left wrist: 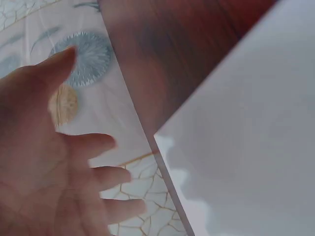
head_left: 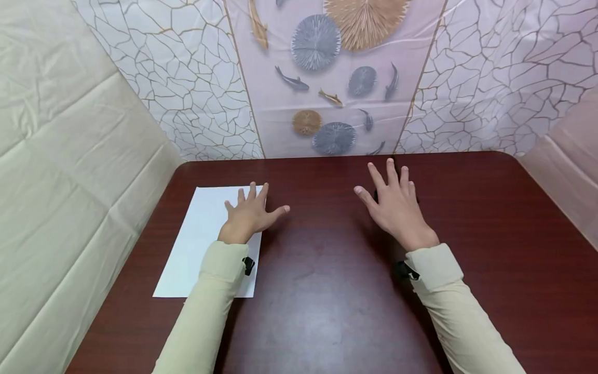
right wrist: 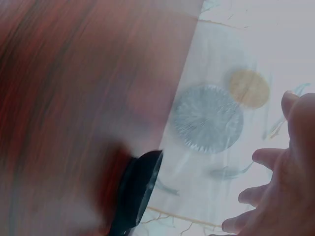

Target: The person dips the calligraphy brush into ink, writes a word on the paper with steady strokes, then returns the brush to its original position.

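Note:
A white sheet of paper point(head_left: 196, 234) lies flat on the left of the dark red-brown table point(head_left: 308, 291). My left hand point(head_left: 247, 215) is over the paper's right part, fingers spread and thumb pointing right. In the left wrist view a gap shows between that hand and the paper point(left wrist: 246, 128). My right hand point(head_left: 397, 210), fingers also spread, is above a black object that it mostly hides in the head view. The right wrist view shows this black object point(right wrist: 138, 189) with a curved, bowl-like rim, apart from the fingers; its kind is unclear. Both hands hold nothing.
A patterned curtain point(head_left: 327, 93) with round motifs and fish hangs behind the table's far edge. Pale cloth point(head_left: 79, 171) closes the left side, and another cloth point(head_left: 567, 161) the right. Each wrist wears a black device at the sleeve cuff.

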Demonstrator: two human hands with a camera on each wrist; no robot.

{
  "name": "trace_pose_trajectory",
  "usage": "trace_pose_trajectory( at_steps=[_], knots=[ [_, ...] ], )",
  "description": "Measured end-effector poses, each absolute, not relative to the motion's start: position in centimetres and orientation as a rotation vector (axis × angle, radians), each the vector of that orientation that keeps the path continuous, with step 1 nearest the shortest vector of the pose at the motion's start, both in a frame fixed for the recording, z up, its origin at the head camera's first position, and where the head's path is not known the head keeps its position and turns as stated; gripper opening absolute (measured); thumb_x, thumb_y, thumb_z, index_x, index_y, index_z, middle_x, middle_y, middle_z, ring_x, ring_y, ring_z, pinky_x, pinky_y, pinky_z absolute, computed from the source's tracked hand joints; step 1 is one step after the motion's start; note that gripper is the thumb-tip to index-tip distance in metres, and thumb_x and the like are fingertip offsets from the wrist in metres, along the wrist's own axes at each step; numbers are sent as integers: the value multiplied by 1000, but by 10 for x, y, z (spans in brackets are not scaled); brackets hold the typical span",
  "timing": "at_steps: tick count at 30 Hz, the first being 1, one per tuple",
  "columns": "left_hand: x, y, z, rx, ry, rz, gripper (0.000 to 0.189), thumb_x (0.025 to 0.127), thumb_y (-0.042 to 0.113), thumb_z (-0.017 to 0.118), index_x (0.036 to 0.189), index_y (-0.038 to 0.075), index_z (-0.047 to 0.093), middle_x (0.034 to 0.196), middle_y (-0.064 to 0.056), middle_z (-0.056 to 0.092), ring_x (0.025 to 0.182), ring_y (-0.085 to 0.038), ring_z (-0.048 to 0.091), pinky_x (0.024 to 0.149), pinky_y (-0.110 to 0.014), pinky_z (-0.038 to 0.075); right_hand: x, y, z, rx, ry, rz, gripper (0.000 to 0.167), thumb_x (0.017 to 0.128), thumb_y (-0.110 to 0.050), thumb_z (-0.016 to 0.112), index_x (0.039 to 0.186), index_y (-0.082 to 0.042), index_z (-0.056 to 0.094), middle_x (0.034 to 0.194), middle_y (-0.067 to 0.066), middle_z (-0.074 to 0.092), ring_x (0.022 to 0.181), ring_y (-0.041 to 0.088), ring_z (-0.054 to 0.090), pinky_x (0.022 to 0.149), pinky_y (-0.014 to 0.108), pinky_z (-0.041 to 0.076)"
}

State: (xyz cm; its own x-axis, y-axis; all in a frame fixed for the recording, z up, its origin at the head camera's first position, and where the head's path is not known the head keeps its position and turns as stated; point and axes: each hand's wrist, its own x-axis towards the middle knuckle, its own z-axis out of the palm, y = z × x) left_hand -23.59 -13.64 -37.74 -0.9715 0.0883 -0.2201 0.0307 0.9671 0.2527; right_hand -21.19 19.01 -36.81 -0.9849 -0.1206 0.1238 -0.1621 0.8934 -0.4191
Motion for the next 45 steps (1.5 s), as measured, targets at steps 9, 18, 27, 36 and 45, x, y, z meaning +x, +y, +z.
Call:
trace_pose_trajectory(
  at_steps=[9, 18, 27, 36, 45],
  knots=[
    [-224, -147, -394, -91, 2760, 322, 113, 93, 75, 60, 172, 17, 3, 176, -23, -5, 159, -53, -4, 113, -84, 16, -201, 174, -365, 321, -2891, 809, 80, 109, -61, 42, 171, -17, 17, 176, 21, -4, 160, 47, -13, 124, 70, 7],
    [-218, -174, -386, -202, 2826, 487, 111, 94, 71, 62, 171, 12, 7, 174, -29, -2, 156, -59, 0, 111, -86, 18, -201, 153, -369, 426, -2817, 877, 73, 109, -53, 53, 169, -20, 28, 177, 14, 12, 163, 41, 5, 126, 64, 17],
    [-227, -192, -374, -275, 2808, 542, 109, 96, 71, 59, 170, 9, 9, 172, -33, 1, 156, -61, 1, 109, -87, 19, -202, 141, -373, 553, -2818, 765, 68, 108, -43, 59, 166, -16, 35, 174, 21, 19, 158, 52, 15, 123, 67, 21],
    [-213, -224, -373, -378, 2674, 496, 123, 93, 66, 66, 167, -1, -6, 166, -44, -6, 149, -72, 2, 109, -83, 28, -202, 130, -382, 589, -2868, 711, 68, 109, -47, 56, 166, -15, 36, 173, 22, 21, 157, 55, 18, 123, 67, 22],
    [-210, -233, -376, -407, 2597, 448, 132, 88, 72, 67, 165, -4, -7, 165, -45, -6, 147, -74, 3, 106, -84, 30, -199, 134, -388, 555, -2927, 688, 69, 109, -49, 55, 166, -16, 36, 173, 21, 21, 158, 52, 16, 121, 70, 24]
  ],
)
